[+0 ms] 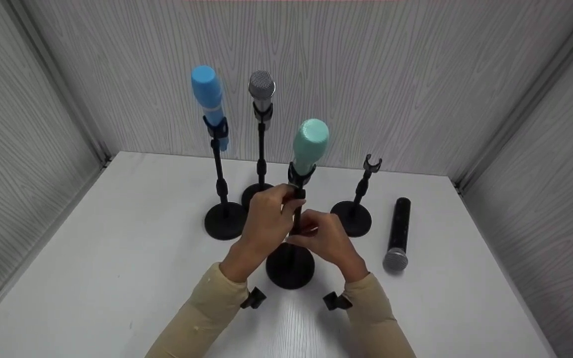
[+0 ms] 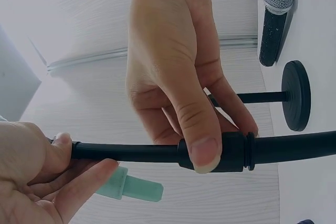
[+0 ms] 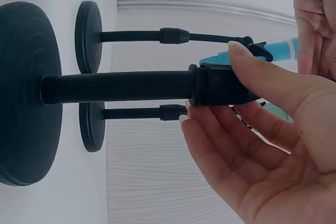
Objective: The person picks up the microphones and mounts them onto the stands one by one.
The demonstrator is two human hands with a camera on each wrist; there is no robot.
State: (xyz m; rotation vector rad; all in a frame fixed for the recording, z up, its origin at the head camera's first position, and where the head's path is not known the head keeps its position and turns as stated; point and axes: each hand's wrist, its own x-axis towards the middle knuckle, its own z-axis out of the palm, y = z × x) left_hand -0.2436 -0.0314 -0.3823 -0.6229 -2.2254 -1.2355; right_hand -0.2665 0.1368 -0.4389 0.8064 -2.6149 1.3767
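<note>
A black desk microphone stand (image 1: 290,272) stands upright at the front middle of the white table, bearing a mint-green microphone (image 1: 311,141) in its top clip. My left hand (image 1: 266,214) pinches the thin upper pole just below the clip. Lower down, my right hand (image 1: 327,236) holds the thick collar (image 3: 220,85) where the thin pole meets the wider lower tube. In the left wrist view, the right thumb presses on that collar from one side, with the fingers around the far side. The green microphone is partly hidden there behind the left fingers.
Behind to the left, a blue microphone (image 1: 207,92) and a silver-headed microphone (image 1: 262,87) sit in their own stands. A shorter stand (image 1: 353,218) with an empty clip is to the right. Beside it, a black microphone (image 1: 400,228) lies on the table (image 1: 117,278).
</note>
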